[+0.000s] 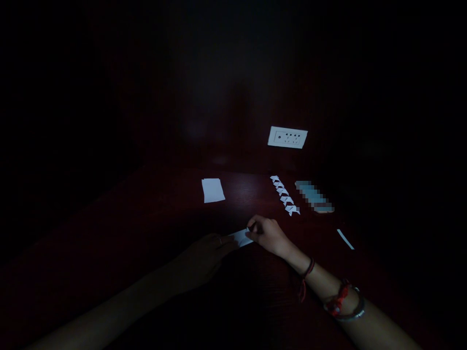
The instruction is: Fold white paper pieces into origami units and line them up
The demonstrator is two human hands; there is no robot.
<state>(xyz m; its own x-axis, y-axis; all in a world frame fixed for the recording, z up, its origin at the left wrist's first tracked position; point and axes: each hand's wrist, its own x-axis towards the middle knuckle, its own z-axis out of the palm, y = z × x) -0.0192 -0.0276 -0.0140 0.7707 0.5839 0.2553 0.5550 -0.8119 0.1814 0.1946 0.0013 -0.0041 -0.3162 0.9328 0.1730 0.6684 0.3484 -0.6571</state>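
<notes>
Between my hands, low over the dark red tabletop, is a small piece of white paper (240,237), its right end partly folded up. My right hand (268,236) pinches that right end between thumb and fingers. From the left, my left hand (207,253) reaches the paper's other end; it lies in deep shadow, with its fingers stretched along the paper's edge. How firmly the left fingers hold it is hard to see. Beyond my right hand runs a slanting row of several small folded white paper pieces (283,194).
A stack of white paper sheets (213,190) lies behind my hands. To the right are a phone (314,197), its screen blurred, and a narrow white strip (345,239). A white wall socket (288,137) is set above the back edge. Surroundings are very dark.
</notes>
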